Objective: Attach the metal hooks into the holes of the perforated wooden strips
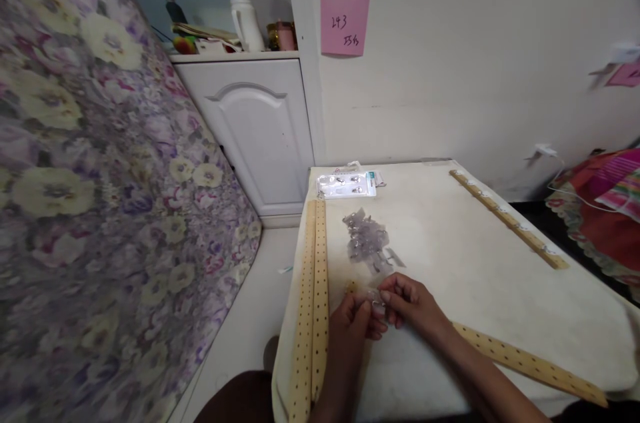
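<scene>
Near the front of the table, my left hand (pixel 356 318) and my right hand (pixel 409 300) meet with fingers closed. Between their fingertips is a small clear plastic hook (pixel 376 303) with a shiny metal part; the fingers hide some of it. Just beyond lies a heap of similar clear hooks (pixel 367 240). Beside my left hand run two perforated wooden strips (pixel 320 290) along the table's left edge. Another perforated strip (pixel 530 358) passes under my right forearm.
Clear blister packaging (pixel 346 185) lies at the table's back left. A wooden strip (pixel 507 216) with several clear hooks lies along the right side of the white-covered table (pixel 425 223). A floral curtain (pixel 125 210) hangs at the left. The wall is behind the table.
</scene>
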`<state>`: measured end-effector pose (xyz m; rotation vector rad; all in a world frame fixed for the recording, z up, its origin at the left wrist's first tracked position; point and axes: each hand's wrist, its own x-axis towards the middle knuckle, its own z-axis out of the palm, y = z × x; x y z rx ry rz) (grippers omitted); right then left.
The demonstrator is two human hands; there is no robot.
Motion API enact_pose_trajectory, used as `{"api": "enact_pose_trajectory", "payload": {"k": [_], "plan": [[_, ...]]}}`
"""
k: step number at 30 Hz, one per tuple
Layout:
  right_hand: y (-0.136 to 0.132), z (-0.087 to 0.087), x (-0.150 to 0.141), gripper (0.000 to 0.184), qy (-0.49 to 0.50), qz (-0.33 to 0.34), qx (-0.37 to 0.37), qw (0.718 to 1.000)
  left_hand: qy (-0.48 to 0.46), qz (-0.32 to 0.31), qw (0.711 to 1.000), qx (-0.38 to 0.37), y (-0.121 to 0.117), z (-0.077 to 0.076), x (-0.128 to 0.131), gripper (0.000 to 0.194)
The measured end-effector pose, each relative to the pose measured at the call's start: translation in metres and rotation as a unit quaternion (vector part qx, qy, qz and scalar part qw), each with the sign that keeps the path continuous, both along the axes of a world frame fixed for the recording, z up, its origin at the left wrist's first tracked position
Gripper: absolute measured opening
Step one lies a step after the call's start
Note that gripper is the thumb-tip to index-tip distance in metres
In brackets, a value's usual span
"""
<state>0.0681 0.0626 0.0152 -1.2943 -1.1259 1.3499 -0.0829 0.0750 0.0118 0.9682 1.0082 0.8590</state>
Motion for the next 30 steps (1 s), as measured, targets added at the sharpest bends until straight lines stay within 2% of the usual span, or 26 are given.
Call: {"api": "enact_pose_trajectory", "payload": {"k": [6, 12, 16, 20, 24, 28, 30], "plan": [[0.001, -0.002, 0.001, 0.029, -0.011, -0.002, -0.005, 1.000, 0.006, -0.002, 1.000, 0.014, 0.001, -0.004, 0.000, 0.026], [0.001, 0.009, 0.003, 0.024, -0.022, 0.051, -0.026, 0.998, 0.042, 0.013, 0.997, 0.070, 0.002, -0.003, -0.002, 0.026], [0.009, 0.009, 0.004, 0.023, -0.015, 0.010, 0.017, 1.000, 0.071, -0.022, 0.994, 0.078, 0.002, -0.005, -0.003, 0.028], [0.015, 0.001, 0.002, 0.020, 0.005, 0.033, 0.000, 0.999, 0.094, -0.040, 0.991, 0.085, 0.001, -0.010, -0.002, 0.024], [0.017, -0.004, 0.000, 0.017, -0.008, 0.033, -0.036, 0.999, 0.157, 0.000, 0.980, 0.126, -0.001, -0.006, -0.003, 0.018], [0.025, -0.007, -0.002, 0.017, 0.006, -0.023, -0.034, 0.999, 0.281, 0.078, 0.941, 0.173, -0.003, 0.002, -0.005, 0.023], [0.032, -0.010, -0.004, 0.015, -0.009, -0.037, -0.022, 0.999, 0.317, 0.094, 0.924, 0.193, -0.005, 0.004, -0.005, 0.023]]}}
